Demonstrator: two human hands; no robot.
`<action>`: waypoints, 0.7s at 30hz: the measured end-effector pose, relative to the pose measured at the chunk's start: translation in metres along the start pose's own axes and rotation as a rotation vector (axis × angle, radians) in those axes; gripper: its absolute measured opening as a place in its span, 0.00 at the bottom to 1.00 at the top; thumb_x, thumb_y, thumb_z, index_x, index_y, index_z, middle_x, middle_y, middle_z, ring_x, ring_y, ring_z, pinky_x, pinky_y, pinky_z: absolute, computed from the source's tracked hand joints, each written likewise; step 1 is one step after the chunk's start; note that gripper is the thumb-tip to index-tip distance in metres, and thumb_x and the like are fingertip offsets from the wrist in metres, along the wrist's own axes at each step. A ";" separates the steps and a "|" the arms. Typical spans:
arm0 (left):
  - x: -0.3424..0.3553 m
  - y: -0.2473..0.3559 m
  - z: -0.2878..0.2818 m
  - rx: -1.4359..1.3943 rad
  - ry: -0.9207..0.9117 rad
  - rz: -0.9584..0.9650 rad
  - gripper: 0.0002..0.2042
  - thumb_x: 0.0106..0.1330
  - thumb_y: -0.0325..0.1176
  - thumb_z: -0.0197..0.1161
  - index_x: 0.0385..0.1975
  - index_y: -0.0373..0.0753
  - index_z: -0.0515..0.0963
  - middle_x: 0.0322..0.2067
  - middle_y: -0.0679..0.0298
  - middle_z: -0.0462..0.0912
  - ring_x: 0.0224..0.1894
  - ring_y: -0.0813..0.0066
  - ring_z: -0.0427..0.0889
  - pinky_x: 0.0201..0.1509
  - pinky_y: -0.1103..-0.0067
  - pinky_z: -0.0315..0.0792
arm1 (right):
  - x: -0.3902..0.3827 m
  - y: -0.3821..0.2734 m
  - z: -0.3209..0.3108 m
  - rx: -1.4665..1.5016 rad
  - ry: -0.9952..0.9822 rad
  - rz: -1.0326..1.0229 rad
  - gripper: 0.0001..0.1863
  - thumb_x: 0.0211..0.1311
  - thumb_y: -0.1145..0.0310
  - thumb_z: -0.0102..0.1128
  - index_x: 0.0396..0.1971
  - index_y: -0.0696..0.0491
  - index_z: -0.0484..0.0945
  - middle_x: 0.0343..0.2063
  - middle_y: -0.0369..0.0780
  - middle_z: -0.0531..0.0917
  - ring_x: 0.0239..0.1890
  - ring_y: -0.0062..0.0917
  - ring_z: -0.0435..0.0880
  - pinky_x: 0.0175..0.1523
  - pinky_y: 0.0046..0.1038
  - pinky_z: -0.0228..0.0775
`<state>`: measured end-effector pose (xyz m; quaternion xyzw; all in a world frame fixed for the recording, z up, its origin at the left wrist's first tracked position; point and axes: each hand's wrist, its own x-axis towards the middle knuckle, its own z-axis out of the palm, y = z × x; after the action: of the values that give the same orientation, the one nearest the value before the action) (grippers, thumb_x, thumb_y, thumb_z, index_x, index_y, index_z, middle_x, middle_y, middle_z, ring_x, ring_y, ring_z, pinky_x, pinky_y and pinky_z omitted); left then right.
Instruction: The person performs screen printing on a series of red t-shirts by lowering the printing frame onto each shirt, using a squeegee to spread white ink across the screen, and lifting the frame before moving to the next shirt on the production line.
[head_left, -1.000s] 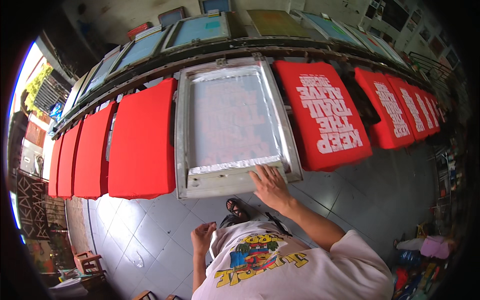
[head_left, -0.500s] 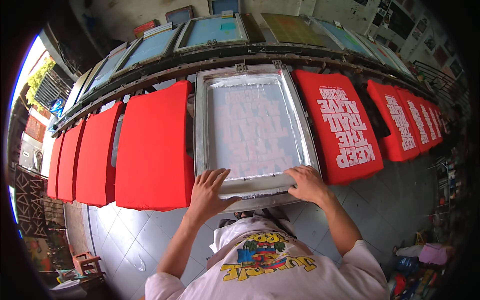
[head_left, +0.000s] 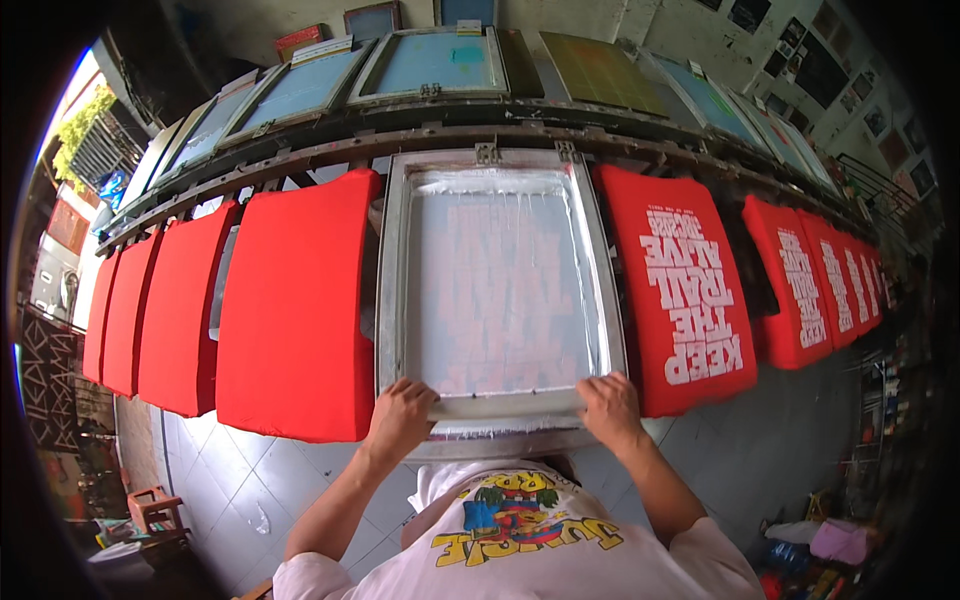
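Observation:
A metal-framed printing screen (head_left: 390, 290) lies flat over a red shirt on a pallet, its pale mesh showing faint lettering. A squeegee bar (head_left: 505, 403) rests across the near end of the mesh. My left hand (head_left: 400, 415) grips the bar's left end at the frame's near left corner. My right hand (head_left: 610, 408) grips its right end at the near right corner. To the right lies a red shirt with white printed lettering (head_left: 685, 290). A plain red shirt (head_left: 295, 310) lies to the left.
More plain red shirts (head_left: 150, 310) run off to the left and printed ones (head_left: 810, 280) to the right along the rail. Raised screens (head_left: 430, 60) stand behind. A grey tiled floor (head_left: 250, 480) lies below, with a small wooden stool (head_left: 150, 505) at lower left.
The screen came down flat over the pallet. My left hand rose from my chest to the near edge, and both hands closed on the squeegee bar.

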<state>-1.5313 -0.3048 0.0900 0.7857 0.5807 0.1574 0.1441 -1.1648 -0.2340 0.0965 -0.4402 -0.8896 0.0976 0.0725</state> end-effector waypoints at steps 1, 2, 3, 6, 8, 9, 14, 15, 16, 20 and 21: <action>-0.005 0.002 0.001 0.016 -0.006 -0.019 0.16 0.44 0.26 0.75 0.36 0.38 0.83 0.37 0.64 0.85 0.45 0.62 0.82 0.51 0.68 0.77 | 0.001 0.000 -0.001 -0.006 0.013 -0.021 0.12 0.47 0.74 0.70 0.33 0.54 0.77 0.33 0.41 0.84 0.39 0.35 0.84 0.50 0.37 0.70; -0.009 0.003 0.002 0.035 -0.017 -0.036 0.17 0.44 0.26 0.75 0.37 0.38 0.83 0.39 0.64 0.84 0.46 0.62 0.81 0.52 0.68 0.77 | 0.001 -0.002 -0.002 -0.007 0.028 -0.036 0.11 0.48 0.75 0.68 0.32 0.54 0.77 0.32 0.41 0.83 0.38 0.34 0.84 0.49 0.37 0.70; -0.012 0.006 0.001 0.038 -0.034 -0.049 0.18 0.44 0.26 0.75 0.38 0.38 0.83 0.40 0.64 0.84 0.47 0.63 0.81 0.52 0.68 0.76 | 0.001 -0.003 -0.003 -0.009 0.043 -0.051 0.09 0.48 0.75 0.66 0.31 0.54 0.77 0.31 0.40 0.82 0.38 0.34 0.83 0.48 0.37 0.70; -0.012 0.012 -0.003 0.052 -0.062 -0.070 0.19 0.45 0.26 0.75 0.41 0.38 0.83 0.42 0.65 0.83 0.48 0.63 0.80 0.54 0.67 0.75 | -0.006 -0.007 0.004 -0.088 0.102 -0.021 0.05 0.53 0.75 0.61 0.31 0.53 0.77 0.29 0.39 0.79 0.36 0.34 0.81 0.46 0.37 0.69; -0.011 0.013 -0.003 0.062 -0.061 -0.064 0.20 0.45 0.26 0.75 0.43 0.39 0.84 0.43 0.65 0.83 0.49 0.63 0.79 0.54 0.67 0.74 | -0.010 -0.010 0.007 -0.084 0.119 -0.032 0.04 0.54 0.75 0.59 0.30 0.53 0.77 0.28 0.38 0.79 0.35 0.33 0.80 0.45 0.37 0.69; -0.017 0.014 0.000 0.049 -0.045 -0.048 0.21 0.44 0.27 0.76 0.43 0.38 0.84 0.42 0.65 0.83 0.48 0.63 0.79 0.53 0.68 0.74 | -0.012 -0.011 0.008 -0.083 0.129 -0.036 0.03 0.54 0.75 0.58 0.30 0.53 0.76 0.28 0.38 0.79 0.35 0.33 0.80 0.45 0.37 0.68; -0.018 0.005 0.008 0.062 -0.007 -0.053 0.21 0.44 0.27 0.76 0.43 0.39 0.85 0.40 0.65 0.83 0.47 0.64 0.80 0.53 0.68 0.74 | -0.013 -0.007 0.019 -0.048 0.295 -0.022 0.07 0.48 0.82 0.57 0.27 0.52 0.75 0.28 0.38 0.81 0.33 0.33 0.80 0.41 0.36 0.67; -0.018 0.003 0.012 0.065 -0.002 -0.055 0.21 0.44 0.27 0.75 0.42 0.39 0.85 0.40 0.65 0.84 0.47 0.64 0.80 0.53 0.68 0.74 | -0.012 -0.006 0.021 -0.036 0.300 -0.009 0.10 0.44 0.84 0.58 0.26 0.52 0.75 0.27 0.38 0.81 0.32 0.34 0.80 0.42 0.36 0.66; -0.016 0.003 0.009 0.063 0.016 -0.046 0.20 0.43 0.27 0.75 0.40 0.39 0.85 0.38 0.65 0.84 0.46 0.64 0.80 0.51 0.68 0.75 | -0.011 -0.005 0.021 -0.030 0.302 -0.007 0.11 0.42 0.84 0.60 0.27 0.52 0.77 0.27 0.37 0.82 0.33 0.33 0.81 0.44 0.35 0.66; 0.003 0.010 -0.004 0.043 0.069 -0.012 0.16 0.40 0.25 0.73 0.34 0.40 0.86 0.35 0.65 0.85 0.43 0.64 0.82 0.47 0.68 0.76 | -0.010 0.001 0.011 -0.020 0.311 0.006 0.14 0.38 0.82 0.66 0.28 0.51 0.79 0.27 0.36 0.82 0.34 0.32 0.81 0.49 0.36 0.66; 0.011 0.000 -0.009 0.068 0.090 0.007 0.16 0.41 0.24 0.71 0.34 0.40 0.86 0.36 0.65 0.85 0.43 0.63 0.83 0.46 0.68 0.76 | 0.003 0.004 0.006 -0.011 0.329 -0.005 0.14 0.38 0.82 0.66 0.28 0.51 0.80 0.27 0.36 0.82 0.34 0.32 0.81 0.49 0.36 0.66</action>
<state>-1.5322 -0.2933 0.0990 0.7842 0.5888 0.1734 0.0904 -1.1648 -0.2294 0.0898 -0.4483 -0.8674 0.0191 0.2152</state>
